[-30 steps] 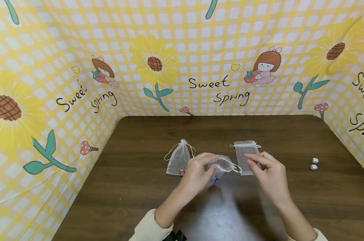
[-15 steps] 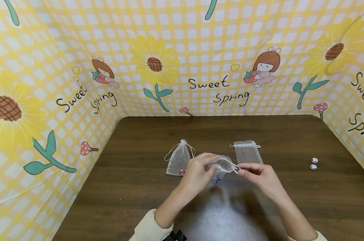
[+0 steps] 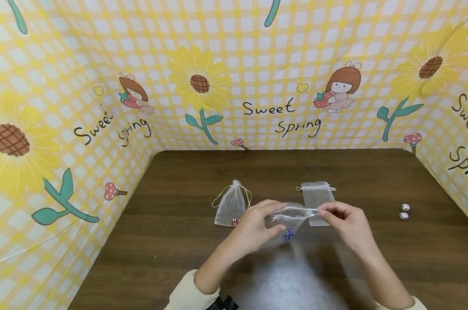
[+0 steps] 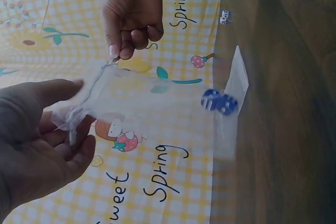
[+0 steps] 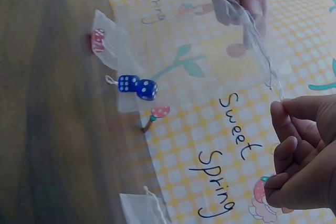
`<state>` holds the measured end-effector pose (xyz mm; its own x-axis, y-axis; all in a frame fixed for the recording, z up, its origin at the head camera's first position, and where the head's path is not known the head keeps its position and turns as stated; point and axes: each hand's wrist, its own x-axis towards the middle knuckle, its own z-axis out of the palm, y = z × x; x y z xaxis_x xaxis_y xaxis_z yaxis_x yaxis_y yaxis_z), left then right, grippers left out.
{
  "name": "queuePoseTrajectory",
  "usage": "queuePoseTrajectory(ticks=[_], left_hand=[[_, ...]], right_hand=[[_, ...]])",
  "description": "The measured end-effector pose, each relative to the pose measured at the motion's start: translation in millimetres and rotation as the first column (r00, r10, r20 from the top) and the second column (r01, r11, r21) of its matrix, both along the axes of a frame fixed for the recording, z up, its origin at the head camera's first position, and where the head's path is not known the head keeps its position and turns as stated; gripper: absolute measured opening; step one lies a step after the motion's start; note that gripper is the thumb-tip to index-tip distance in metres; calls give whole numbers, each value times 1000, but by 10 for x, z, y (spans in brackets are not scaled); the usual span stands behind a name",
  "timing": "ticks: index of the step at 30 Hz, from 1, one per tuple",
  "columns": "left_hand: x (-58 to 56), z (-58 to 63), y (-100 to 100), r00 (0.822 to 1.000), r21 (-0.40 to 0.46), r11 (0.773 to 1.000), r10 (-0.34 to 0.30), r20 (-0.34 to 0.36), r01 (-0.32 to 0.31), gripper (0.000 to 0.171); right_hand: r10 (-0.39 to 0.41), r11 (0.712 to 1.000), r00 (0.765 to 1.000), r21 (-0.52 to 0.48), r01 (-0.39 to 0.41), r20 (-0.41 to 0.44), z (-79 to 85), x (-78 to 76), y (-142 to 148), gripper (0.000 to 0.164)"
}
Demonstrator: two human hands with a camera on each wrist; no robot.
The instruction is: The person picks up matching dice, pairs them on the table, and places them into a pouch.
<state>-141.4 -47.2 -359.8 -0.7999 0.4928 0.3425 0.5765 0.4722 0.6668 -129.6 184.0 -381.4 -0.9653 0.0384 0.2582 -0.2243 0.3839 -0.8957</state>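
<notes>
- Two bare arms with cream sleeves [image 3: 191, 292] reach in from the lower edge over a dark wood table [image 3: 179, 181], one from each lower corner, slanting inward so the hands nearly meet.
- The left hand [image 3: 257, 226] is turned with its back towards the head camera. Its thumb stretches out below the fingers, leaving a gap between them. The left wrist view shows its fingers curled around the bunched edge of a sheer bag's mouth.
- The right hand [image 3: 350, 224] pinches the bag's white drawstring [image 3: 313, 210] between thumb and index finger. Its remaining fingers fold in towards the palm, and its wrist angles to the left.
- The sheer bag [image 3: 294, 223] is suspended between the two hands, its mouth uppermost and drawn out sideways towards the right hand. Two blue dice [image 3: 288, 234] sit together at its bottom.
- Beside the left hand, a second sheer bag [image 3: 229, 206], gathered at its neck, holds red dice [image 3: 235, 222].
- Just behind the right hand, a third sheer bag [image 3: 315, 198] lies flat.
- Well apart on the right are two white dice [image 3: 405, 207], near each other.
- Behind everything hangs a yellow checked cloth [image 3: 257, 64] printed with sunflowers and "Sweet Spring".
</notes>
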Motion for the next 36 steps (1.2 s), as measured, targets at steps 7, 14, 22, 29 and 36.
queuePoseTrajectory(ticks=[7, 14, 22, 29, 36], left_hand=[[0, 0, -7, 999, -22, 999, -32, -22, 31, 38], [-2, -17, 0, 998, 139, 989, 62, -17, -60, 32], [-28, -58, -6, 979, 249, 952, 196, -52, -178, 9], [-35, -66, -29, 974, 290, 936, 223, -42, -201, 6], [-34, -60, -42, 973, 316, 928, 224, -46, -199, 4]], right_hand=[[-64, 998, 997, 19, 65, -30, 44, -19, 81, 13], [-108, 994, 993, -13, 108, -36, 51, 0, 110, 14], [-123, 992, 990, -24, 122, -64, 81, 6, 120, 12], [-137, 990, 987, -29, 135, -78, 100, 4, 132, 12], [-156, 986, 985, -66, 151, -74, 70, -8, 138, 8]])
